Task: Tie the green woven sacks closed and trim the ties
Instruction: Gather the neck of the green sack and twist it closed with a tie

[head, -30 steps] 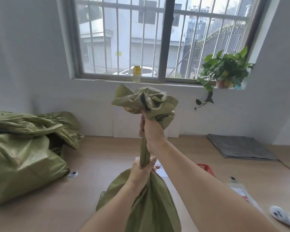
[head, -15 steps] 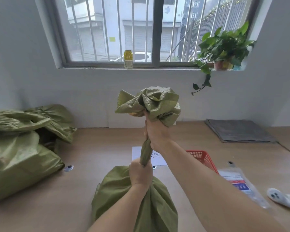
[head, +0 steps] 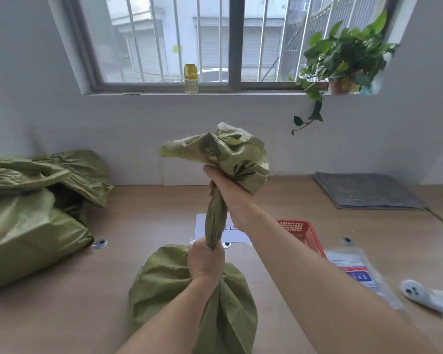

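Green woven plastic sack (head: 189,290) sitting on light wooden surface (head: 62,315), centre foreground, neck twisted into tight rope rising upward. Left hand (head: 205,261) gripping base of twisted neck, grip closed around it. Right hand (head: 228,190) gripping neck higher up, grip closed just under bunched sack mouth flaring above fist. More crumpled green woven sacks (head: 33,213) lying at left. Red plastic mesh basket (head: 301,232) sitting behind right forearm.

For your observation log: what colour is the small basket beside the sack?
Red basket, head view.
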